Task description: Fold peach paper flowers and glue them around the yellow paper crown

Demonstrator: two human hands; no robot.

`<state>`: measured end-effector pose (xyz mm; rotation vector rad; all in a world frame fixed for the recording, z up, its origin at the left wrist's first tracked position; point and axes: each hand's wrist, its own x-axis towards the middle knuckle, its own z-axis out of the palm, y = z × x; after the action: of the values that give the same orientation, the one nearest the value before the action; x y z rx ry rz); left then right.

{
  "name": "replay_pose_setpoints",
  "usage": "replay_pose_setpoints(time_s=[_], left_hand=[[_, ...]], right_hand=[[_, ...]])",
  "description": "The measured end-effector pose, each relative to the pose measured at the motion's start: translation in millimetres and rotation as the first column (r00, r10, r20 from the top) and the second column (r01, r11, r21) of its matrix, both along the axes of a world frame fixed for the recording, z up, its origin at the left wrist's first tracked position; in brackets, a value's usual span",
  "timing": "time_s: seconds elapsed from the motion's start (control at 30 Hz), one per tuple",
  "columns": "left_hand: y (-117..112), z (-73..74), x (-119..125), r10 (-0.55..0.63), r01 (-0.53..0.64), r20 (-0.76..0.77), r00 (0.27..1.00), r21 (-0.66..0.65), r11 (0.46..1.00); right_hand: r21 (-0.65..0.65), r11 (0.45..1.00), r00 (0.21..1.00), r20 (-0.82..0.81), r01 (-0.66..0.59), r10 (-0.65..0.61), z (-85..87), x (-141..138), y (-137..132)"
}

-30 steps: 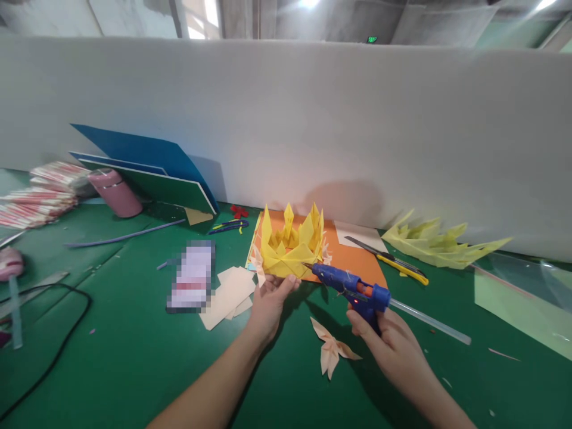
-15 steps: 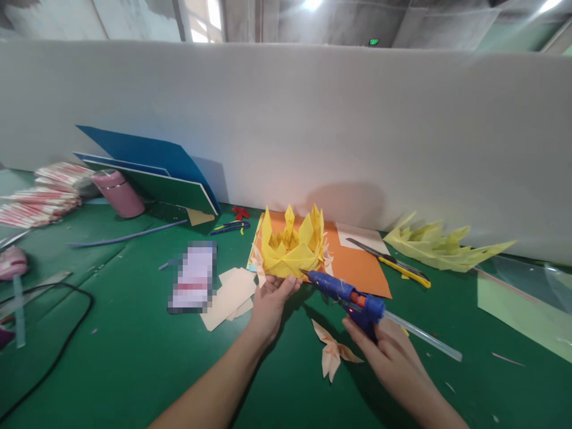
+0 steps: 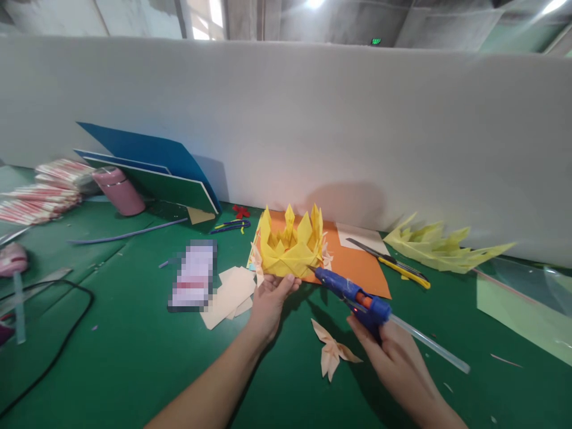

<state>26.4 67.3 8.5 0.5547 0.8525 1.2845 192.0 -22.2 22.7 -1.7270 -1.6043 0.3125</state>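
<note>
A yellow folded-paper crown is held up at its lower edge by my left hand, thumb in front. Pale peach paper pieces show at both sides of the crown. My right hand is closed round the handle of a blue hot glue gun, with a clear glue stick jutting from its back. The gun's nozzle points at the crown's lower front, close to it; whether it touches I cannot tell. Below, between my hands, a peach paper butterfly lies on the green table.
Peach paper sheets and a blurred-out phone lie to the left. Behind the crown is orange paper with a yellow utility knife. A second, paler crown lies right. A pink bottle and black cable are left.
The glue gun in my right hand has moved slightly right and down, its nozzle shifting right along the crown's lower edge. My left hand and the crown stay nearly in place.
</note>
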Motion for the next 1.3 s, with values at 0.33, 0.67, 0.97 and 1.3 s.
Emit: replay_pose_setpoints(time_s=[0.33, 0.67, 0.97, 1.3], left_hand=[[0, -1.7, -1, -0.078, 0.079, -0.042, 0.996, 0.023, 0.997], [2, 0.2, 0, -0.024, 0.024, 0.015, 1.000, 0.005, 1.000], [6, 0.8, 0, 0.033, -0.034, -0.011, 0.999, -0.056, 0.998], [8, 0.6, 0, 0.017, -0.018, -0.031, 0.999, -0.017, 1.000]], right_hand=[[0.020, 0.998, 0.996, -0.072, 0.053, -0.051, -3.7, -5, 2], [0.095, 0.992, 0.956, -0.289, 0.078, -0.047, -0.3, 1, -5], [-0.117, 0.909, 0.691, -0.613, 0.400, -0.383, -7.1, 64, 6], [-0.185, 0.832, 0.849, 0.198, 0.523, -0.490, -36.0, 120, 2]])
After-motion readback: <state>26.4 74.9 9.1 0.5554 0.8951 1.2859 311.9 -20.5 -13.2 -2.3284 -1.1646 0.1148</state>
